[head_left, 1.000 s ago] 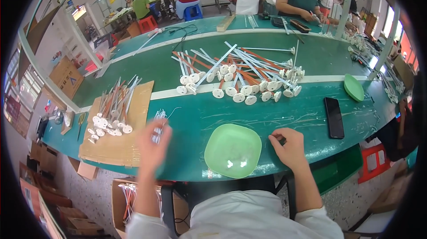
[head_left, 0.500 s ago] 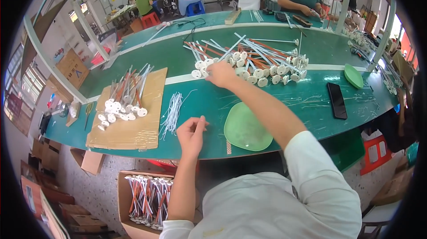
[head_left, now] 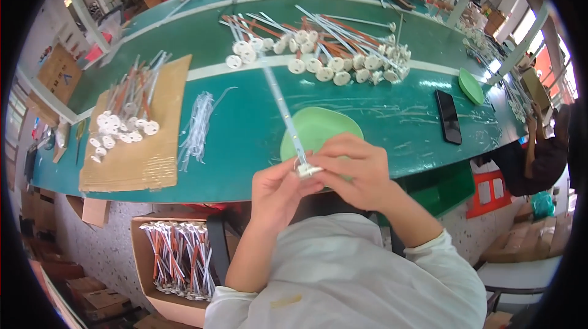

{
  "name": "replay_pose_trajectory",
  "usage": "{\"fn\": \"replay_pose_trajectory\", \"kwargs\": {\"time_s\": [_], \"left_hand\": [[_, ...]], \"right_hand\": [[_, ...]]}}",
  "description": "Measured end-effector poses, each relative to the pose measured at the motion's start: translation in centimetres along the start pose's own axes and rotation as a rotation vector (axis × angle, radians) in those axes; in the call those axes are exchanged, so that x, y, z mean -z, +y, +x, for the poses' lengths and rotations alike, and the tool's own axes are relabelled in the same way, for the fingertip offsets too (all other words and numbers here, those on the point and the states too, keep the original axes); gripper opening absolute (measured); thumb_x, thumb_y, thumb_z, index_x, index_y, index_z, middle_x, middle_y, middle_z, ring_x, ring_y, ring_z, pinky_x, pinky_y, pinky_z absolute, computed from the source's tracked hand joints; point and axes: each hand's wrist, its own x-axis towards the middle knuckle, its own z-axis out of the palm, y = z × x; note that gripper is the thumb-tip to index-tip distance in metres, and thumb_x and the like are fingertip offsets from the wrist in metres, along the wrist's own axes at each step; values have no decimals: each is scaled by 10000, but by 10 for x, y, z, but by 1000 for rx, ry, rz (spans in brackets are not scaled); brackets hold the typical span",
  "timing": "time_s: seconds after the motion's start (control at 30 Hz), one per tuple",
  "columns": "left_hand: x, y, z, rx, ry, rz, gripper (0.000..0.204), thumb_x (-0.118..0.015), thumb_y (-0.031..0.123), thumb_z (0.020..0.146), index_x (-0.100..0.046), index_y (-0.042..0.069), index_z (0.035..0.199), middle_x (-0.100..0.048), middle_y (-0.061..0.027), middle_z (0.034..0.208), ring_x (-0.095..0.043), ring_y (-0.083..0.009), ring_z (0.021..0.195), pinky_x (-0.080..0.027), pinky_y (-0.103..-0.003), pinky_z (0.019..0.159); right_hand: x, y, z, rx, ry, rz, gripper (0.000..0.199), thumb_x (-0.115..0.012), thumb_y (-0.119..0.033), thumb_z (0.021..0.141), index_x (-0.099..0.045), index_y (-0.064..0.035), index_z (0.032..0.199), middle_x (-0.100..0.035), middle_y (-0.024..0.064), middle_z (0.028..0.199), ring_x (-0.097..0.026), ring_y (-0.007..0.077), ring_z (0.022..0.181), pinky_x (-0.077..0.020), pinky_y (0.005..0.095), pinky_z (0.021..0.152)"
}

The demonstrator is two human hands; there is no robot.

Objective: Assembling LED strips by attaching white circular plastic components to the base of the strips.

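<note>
In front of my chest, my left hand (head_left: 277, 193) and my right hand (head_left: 360, 168) pinch a LED strip stick (head_left: 283, 107) by the white base at its near end. Pale and narrow with small yellow dots, the strip points away from me over a green plate (head_left: 318, 128). My fingers hide part of the base. Farther off lies a pile of similar white and orange sticks (head_left: 343, 63) with round white bases. Left of my hands is a bundle of thin white ties (head_left: 197, 127). More sticks (head_left: 125, 118) rest on a cardboard sheet (head_left: 138, 167).
A black phone (head_left: 448, 117) and a second green plate (head_left: 471, 86) lie to the right on the green table (head_left: 245, 176). Below the table's near edge stands a cardboard box (head_left: 177, 312) packed with bundled sticks. Scissors (head_left: 80, 139) lie far left. Co-workers sit across and at right.
My right hand has come back from the pile with a LED strip stick. My left hand has joined it at the base. The view has tilted downward.
</note>
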Motion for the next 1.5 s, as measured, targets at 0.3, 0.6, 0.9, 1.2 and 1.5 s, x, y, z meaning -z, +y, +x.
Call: {"fn": "replay_pose_trajectory", "kwargs": {"time_s": [0.3, 0.6, 0.9, 1.2, 1.5], "left_hand": [[-15, -19, -21, -27, -17, 172, 495, -660, 216, 937, -526, -131, 1262, -657, -225, 1124, -685, -304, 995, -584, -424, 877], [-6, -8, -27, 141, 17, -170, 466, -639, 151, 942, -494, -139, 1278, -634, -255, 1165, -669, -339, 1048, -583, -459, 904], [1, 7, -15, -138, 190, 317, 436, -573, 184, 980, -494, -102, 1300, -609, -295, 1193, -670, -375, 1029, -602, -416, 828], [33, 14, 2, -256, 307, 382, 384, -590, 52, 948, -510, -80, 1300, -665, -208, 1150, -669, -346, 1045, -549, -417, 902], [37, 16, 6, -277, 284, 309, 382, -597, 85, 954, -514, -81, 1288, -665, -205, 1149, -670, -334, 1033, -540, -417, 911]], "right_hand": [[1, -15, -25, 134, 213, -70, 332, -742, 20, 602, -719, -7, 932, -691, 82, 792, -676, 202, 631, -551, 268, 546], [7, -8, -27, 102, 51, 130, 251, -777, 30, 654, -710, 3, 894, -711, 84, 809, -699, 220, 661, -570, 295, 573], [13, 14, -1, -366, -289, 70, 212, -775, -76, 719, -714, -16, 914, -697, 126, 780, -679, 232, 650, -539, 314, 594], [9, 60, 21, -415, -865, 119, 138, -772, -64, 690, -737, -33, 820, -694, 97, 803, -662, 218, 681, -518, 325, 647], [13, 55, 5, -444, -333, 117, 150, -786, -20, 676, -773, -62, 820, -644, 37, 784, -624, 177, 708, -492, 275, 625]]}}
